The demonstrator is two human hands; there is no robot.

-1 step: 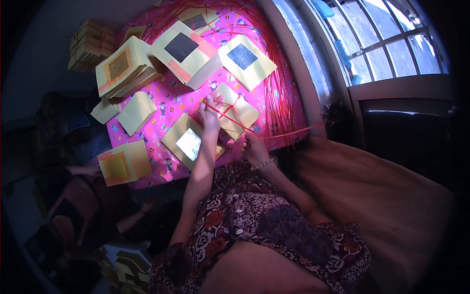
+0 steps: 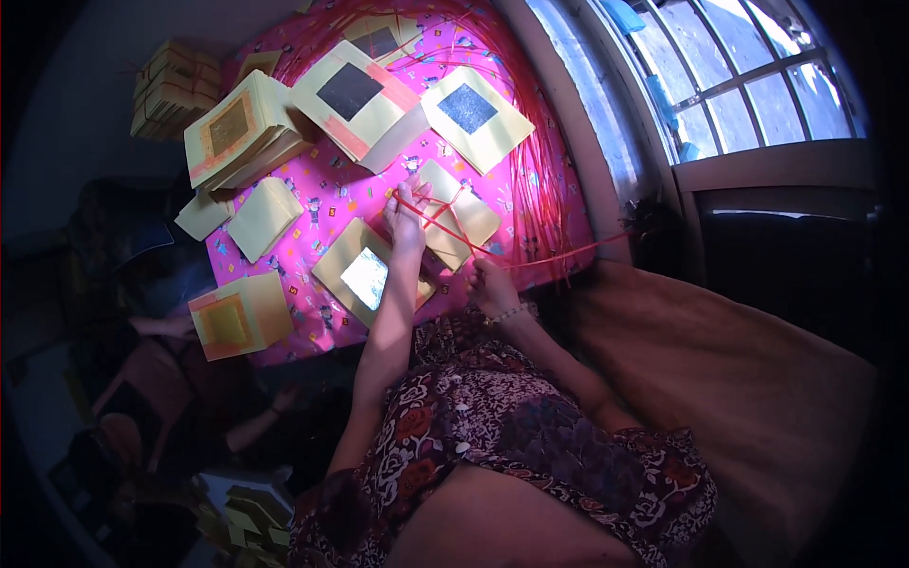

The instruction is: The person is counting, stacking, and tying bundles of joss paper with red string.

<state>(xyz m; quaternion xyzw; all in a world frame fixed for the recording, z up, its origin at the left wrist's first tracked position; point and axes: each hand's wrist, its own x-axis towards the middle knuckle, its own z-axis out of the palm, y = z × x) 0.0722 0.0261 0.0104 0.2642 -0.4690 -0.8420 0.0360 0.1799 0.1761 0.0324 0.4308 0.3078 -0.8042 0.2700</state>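
The right hand pinches red string, stretched across a paper stack to the left hand, whose grip seems pressed on it too.

Workroom: paper stacks, patterned tablecloth

The left forearm hides part of the yellow paper stack with a shiny silver square. Exactly how the right hand's fingers pinch the thin red strand is too small to tell. Shadow obscures much of a co-worker at lower left.
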